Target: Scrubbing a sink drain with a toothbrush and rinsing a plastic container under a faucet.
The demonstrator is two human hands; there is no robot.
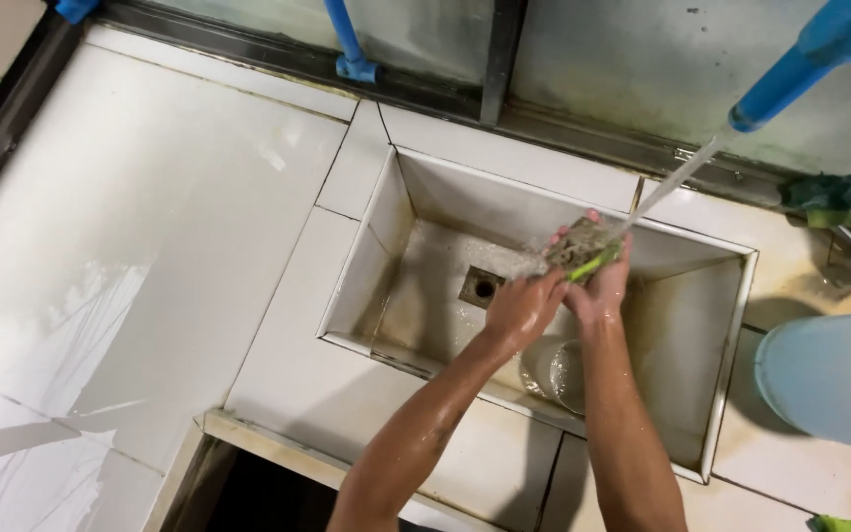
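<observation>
over the tiled sink (386, 212), both hands are together under the water stream (677, 182) from the blue pipe (810, 59). left hand (522, 310) and right hand (598, 291) are closed around a grey scrubbing pad (578, 241) with a green edge, held above the basin floor. risks: wet fingers may lose the pad, dropping it toward the drain (483, 287); the clear glass (558, 372) directly beneath the wrists could be knocked; the stream striking the pad may splash onto the counter (150, 227).
</observation>
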